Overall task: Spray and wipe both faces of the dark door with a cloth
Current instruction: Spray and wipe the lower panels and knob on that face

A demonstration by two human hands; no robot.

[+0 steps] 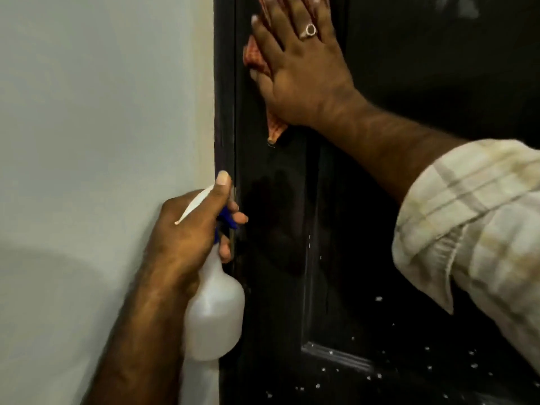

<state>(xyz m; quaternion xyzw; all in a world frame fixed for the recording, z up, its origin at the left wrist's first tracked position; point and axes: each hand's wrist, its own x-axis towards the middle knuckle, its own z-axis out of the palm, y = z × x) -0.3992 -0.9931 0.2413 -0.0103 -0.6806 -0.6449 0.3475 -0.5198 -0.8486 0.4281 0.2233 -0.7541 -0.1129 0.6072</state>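
The right hand wears a ring with a round, open setting on one finger. A pale cream sleeve with faint grey-brown checks is rolled back in a thick cuff on the right forearm. The left hand and forearm are bare; fingernails are short.

Glossy dark door, smooth enough to throw reflections, speckled with pale droplets lower down. Matt, flat-painted pale wall. Translucent white plastic bottle, slightly frosted, with a shinier blue plastic trigger. Woven orange-red cloth, patterned, soft and crumpled. Metal ring, polished. Checked cream fabric sleeve, light woven stuff, rolled at the cuff
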